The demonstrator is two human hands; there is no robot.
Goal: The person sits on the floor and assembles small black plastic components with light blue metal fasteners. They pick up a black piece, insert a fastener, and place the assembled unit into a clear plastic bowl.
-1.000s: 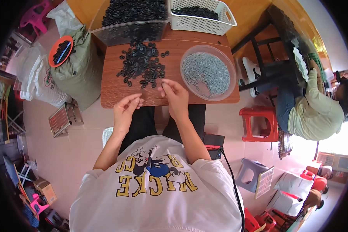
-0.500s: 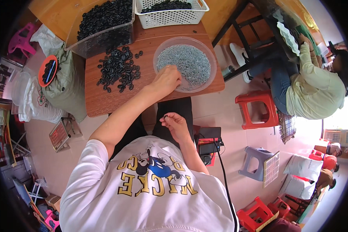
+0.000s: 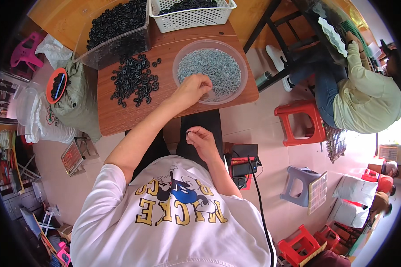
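My left hand (image 3: 193, 92) reaches over the near-left rim of a round translucent bowl (image 3: 177, 58). Its fingers are closed in a pinch at the edge of a heap of small silvery metal pieces, like screws or pins (image 3: 211, 71); whatever they hold is too small to make out. Lower down, in front of my lap, my right hand (image 3: 202, 141) pinches a small black piece (image 3: 188, 133), mostly covered by the fingertips. Left of the bowl, a loose pile of small black oval plastic pieces (image 3: 133, 80) lies on the brown wooden table (image 3: 165, 116).
Behind the pile stands a clear bin (image 3: 120, 51) full of black pieces, beside a white perforated basket (image 3: 194, 21). Sacks (image 3: 78, 102) and an orange dish (image 3: 58, 99) are at the left. A red stool (image 3: 300, 122) and a seated co-worker (image 3: 365, 100) are at the right.
My left hand has shifted slightly at the bowl's near-left edge, its fingers now lifted a little. The right hand keeps its pinch in nearly the same place. The whole view has shifted slightly.
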